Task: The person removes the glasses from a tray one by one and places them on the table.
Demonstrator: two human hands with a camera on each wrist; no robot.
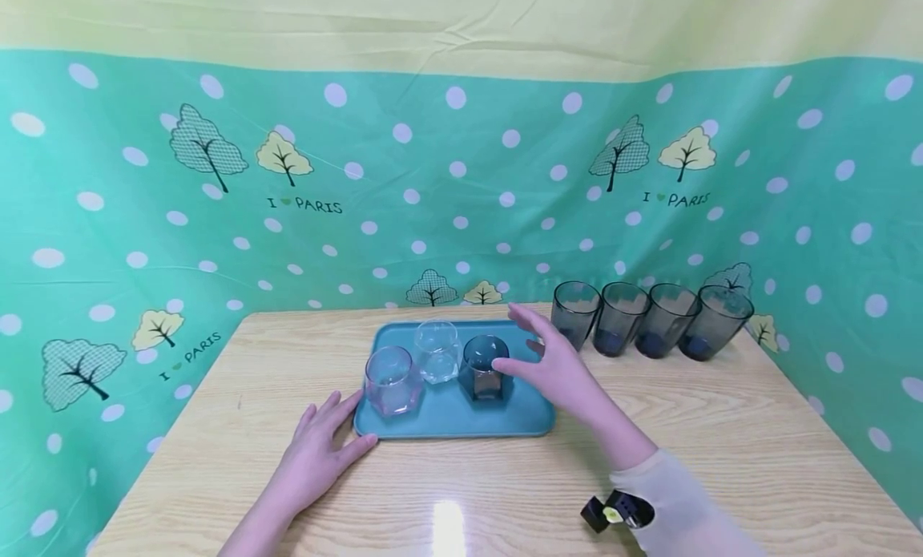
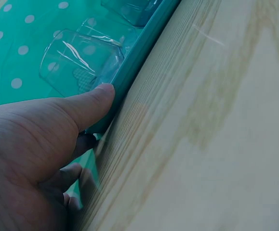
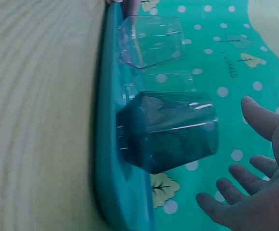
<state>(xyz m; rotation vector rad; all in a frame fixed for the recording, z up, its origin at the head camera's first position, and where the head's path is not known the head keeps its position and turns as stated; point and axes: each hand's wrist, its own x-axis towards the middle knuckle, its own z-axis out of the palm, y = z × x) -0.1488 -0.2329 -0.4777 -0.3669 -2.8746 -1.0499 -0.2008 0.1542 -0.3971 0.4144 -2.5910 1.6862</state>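
Note:
Three short glasses with angular bases stand upright on a blue tray [image 1: 454,426]. The pink-tinted glass [image 1: 392,389] is at the left, the colourless glass [image 1: 437,355] behind it, and the dark glass [image 1: 479,381] to the right. My left hand [image 1: 317,457] holds the tray's front left corner, thumb on the front rim and fingers at the left side. The thumb [image 2: 98,98] lies along the rim in the left wrist view. Beside the dark glass is my right hand [image 1: 555,373], fingers spread. In the right wrist view that hand [image 3: 262,178] stands apart from the glass.
Several tall dark tumblers [image 1: 622,320] stand in a row at the back right of the wooden table [image 1: 685,437]. A green dotted curtain [image 1: 461,164] hangs right behind the table. A small black device [image 1: 620,511] sits on the right wrist.

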